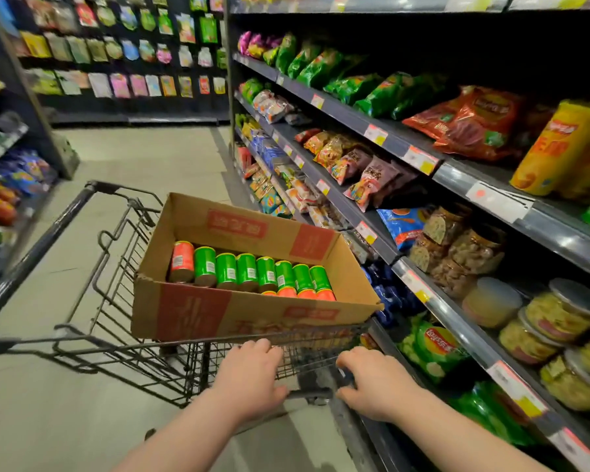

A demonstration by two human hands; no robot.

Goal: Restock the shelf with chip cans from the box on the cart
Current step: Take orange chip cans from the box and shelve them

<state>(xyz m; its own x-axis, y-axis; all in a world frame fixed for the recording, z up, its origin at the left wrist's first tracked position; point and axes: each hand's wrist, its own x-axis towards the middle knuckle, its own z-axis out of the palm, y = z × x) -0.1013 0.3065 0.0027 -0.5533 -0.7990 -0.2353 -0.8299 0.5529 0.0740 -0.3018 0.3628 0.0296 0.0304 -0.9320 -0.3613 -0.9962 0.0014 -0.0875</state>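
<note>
While both hands are engaged at the cart (48, 235), I record the grip first. My left hand (249, 379) grasps the cart handle (310, 393), with the fingers curled over the top of the bar and the thumb tucked beneath it. My right hand (375, 386) is closed round the same bar just beside it, in like fashion. A short bare stretch of handle shows between the two.

The cart is a dark wire basket standing in the aisle, close along the shelf (453, 175) on my right. The box (252, 315) is open-topped brown cardboard with red printed panels. It sits on the basket at the handle end, its near wall just ahead of my knuckles.

The chip cans (247, 272) lie on their sides inside the box, in a row across it. Seven green ones lie side by side, and one red can (182, 262) lies at the left end. Orange-red ends of a second row show at the right, partly hidden behind the near wall.

The shelf is grey and tiered, with price tags (421, 160) along its front edges. Its upper tier carries tall yellow cans (556, 148) standing upright at the far right, red bags (474, 124) beside them and green bags (321, 66) farther along. A lower tier holds clear lidded jars (566, 315).
</note>
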